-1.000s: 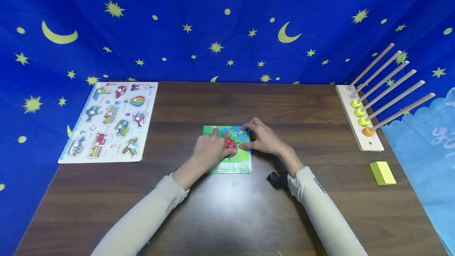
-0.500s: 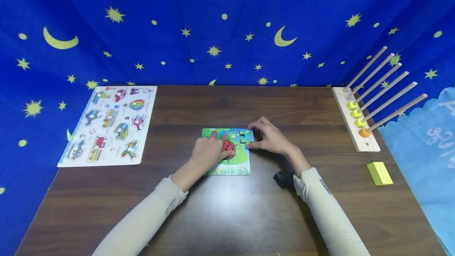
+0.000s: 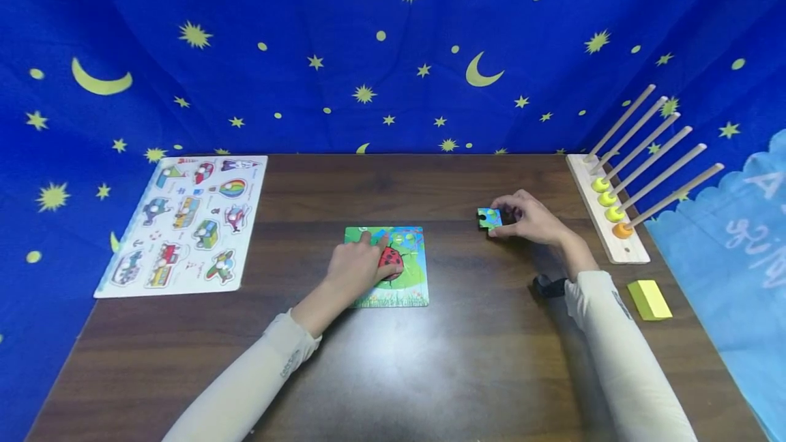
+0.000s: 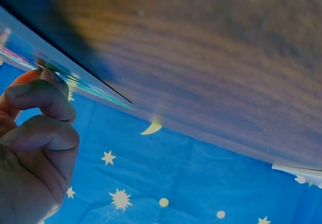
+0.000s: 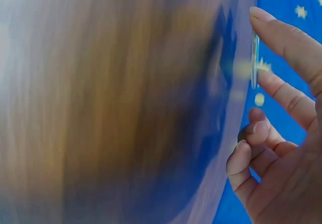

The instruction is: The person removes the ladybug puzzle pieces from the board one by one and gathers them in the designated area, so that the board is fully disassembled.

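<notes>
A square ladybug jigsaw puzzle point(image 3: 414, 284) lies flat on the brown table. My left hand point(image 3: 351, 268) rests on its left part, with spread fingers and the thumb pressing beside the red ladybug. In the left wrist view the puzzle point(image 4: 95, 87) shows edge-on, and the nearer fingers of that hand bend toward the palm. To the right of the puzzle, my right hand point(image 3: 533, 220) pinches a blue-green jigsaw piece point(image 3: 489, 217) between thumb and fingertip. The right wrist view shows this piece point(image 5: 255, 63) as a thin edge, held above the table.
A white picture board point(image 3: 202, 237) with vehicle pieces lies at the back left. At the right stands a wooden peg rack point(image 3: 614, 224) with several yellow and orange beads. A yellow block point(image 3: 649, 300) sits near the right edge. A blue starry cloth point(image 3: 295, 33) hangs behind.
My right hand has slid the jigsaw piece off the puzzle's upper right corner and carried it to the right. My left hand stays on the puzzle.
</notes>
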A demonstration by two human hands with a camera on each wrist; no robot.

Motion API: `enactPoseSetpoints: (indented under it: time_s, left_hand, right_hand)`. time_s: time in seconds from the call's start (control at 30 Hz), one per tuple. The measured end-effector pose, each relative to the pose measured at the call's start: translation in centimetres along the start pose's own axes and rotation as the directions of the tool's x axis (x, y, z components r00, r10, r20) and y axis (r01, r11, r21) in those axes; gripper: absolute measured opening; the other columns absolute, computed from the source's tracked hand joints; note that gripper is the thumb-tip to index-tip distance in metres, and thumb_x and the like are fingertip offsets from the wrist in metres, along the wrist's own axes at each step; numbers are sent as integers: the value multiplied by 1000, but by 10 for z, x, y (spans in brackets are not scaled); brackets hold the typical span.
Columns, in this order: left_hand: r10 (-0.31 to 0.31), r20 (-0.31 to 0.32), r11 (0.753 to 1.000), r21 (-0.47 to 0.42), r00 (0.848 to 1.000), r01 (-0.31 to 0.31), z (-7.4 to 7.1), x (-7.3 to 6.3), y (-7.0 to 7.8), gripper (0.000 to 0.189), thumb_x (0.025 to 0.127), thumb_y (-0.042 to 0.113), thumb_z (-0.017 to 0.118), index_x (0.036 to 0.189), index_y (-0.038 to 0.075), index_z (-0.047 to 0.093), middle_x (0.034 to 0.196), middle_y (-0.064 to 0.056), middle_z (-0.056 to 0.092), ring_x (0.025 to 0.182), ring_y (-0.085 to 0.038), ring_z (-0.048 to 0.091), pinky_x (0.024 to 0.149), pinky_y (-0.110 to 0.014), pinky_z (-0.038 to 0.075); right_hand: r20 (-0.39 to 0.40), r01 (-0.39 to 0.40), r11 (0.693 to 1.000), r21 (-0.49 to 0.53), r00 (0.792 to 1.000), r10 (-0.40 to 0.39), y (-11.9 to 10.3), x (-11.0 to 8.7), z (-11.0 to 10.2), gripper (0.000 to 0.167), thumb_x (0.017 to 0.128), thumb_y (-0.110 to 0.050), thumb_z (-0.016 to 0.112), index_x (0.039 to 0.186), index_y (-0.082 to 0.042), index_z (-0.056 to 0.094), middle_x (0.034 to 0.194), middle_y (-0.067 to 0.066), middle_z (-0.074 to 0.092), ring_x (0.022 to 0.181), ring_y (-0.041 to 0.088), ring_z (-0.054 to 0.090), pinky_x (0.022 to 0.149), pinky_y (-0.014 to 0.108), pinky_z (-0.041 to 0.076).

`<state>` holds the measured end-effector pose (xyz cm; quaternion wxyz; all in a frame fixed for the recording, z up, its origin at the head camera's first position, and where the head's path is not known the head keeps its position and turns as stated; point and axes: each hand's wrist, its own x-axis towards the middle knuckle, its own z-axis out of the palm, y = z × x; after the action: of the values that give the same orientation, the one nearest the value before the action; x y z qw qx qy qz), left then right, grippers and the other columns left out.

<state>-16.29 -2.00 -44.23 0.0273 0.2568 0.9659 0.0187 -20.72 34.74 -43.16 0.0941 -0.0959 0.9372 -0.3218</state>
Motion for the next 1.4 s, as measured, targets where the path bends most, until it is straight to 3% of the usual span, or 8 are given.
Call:
enactPoseSetpoints:
  time_s: [0.23,0.6,1.2,1.4]
  left_hand:
    - [10,-7,1000,0,1000,-10,2,0,-1,74,89,69,54,145,20,53,125,-20,64,49,-16,46,42,-29,40]
    - [-3,14,1000,-11,1000,3,2,-2,-1,74,90,68,54,146,20,52,127,-21,63,50,-18,48,43,-29,41]
    - [-3,14,1000,-1,1000,3,3,-1,0,74,90,68,52,146,20,51,126,-21,63,52,-18,49,43,-30,42]
    - [-1,13,1000,18,1000,0,3,-1,0,74,90,69,51,146,20,51,128,-21,63,50,-16,47,41,-28,39]
  right_hand:
    - [-23,5,998,-65,1000,-7,26,-8,-21,48,75,-23,88,116,-8,67,95,12,52,88,21,43,74,30,36]
    - [-4,-22,994,-111,1000,22,47,-14,-37,46,76,-23,87,115,-8,67,94,12,49,87,24,43,75,33,34]
    - [14,-77,994,-80,997,79,55,-16,-36,53,78,-25,86,123,-8,65,100,13,46,91,25,40,77,37,34]
    - [-8,-56,994,-95,998,56,57,-17,-36,52,77,-23,87,122,-8,65,99,14,50,92,26,43,77,37,34]
